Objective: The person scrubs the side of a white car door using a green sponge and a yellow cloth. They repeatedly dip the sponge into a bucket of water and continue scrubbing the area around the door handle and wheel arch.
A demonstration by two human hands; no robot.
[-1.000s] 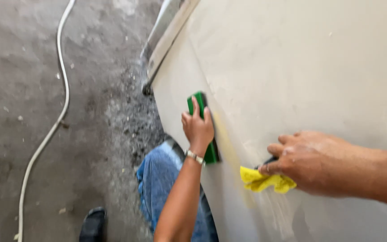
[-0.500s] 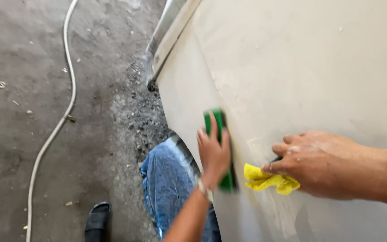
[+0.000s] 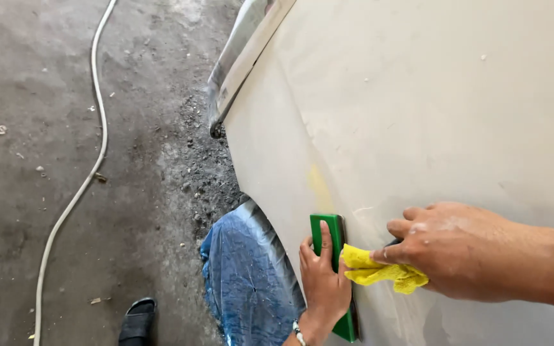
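Observation:
My left hand (image 3: pixel 323 282) presses flat on a green sanding block (image 3: pixel 330 234) held against the pale, dusty car body panel (image 3: pixel 418 109). A bracelet sits on that wrist. My right hand (image 3: pixel 456 247) grips a crumpled yellow cloth (image 3: pixel 379 272) and rests on the panel just right of the block, the cloth touching the block's edge. A faint yellowish patch shows on the panel above the block.
A chrome bumper strip (image 3: pixel 238 64) runs along the panel's upper left edge. My jeans-clad knee (image 3: pixel 245 275) and a black sandal (image 3: pixel 137 319) are below it. A white hose (image 3: pixel 91 173) snakes across the gritty concrete floor (image 3: pixel 46 96) on the left.
My left hand has slid the green block down the panel, toward the yellow cloth. My right hand with the cloth has stayed about where it was.

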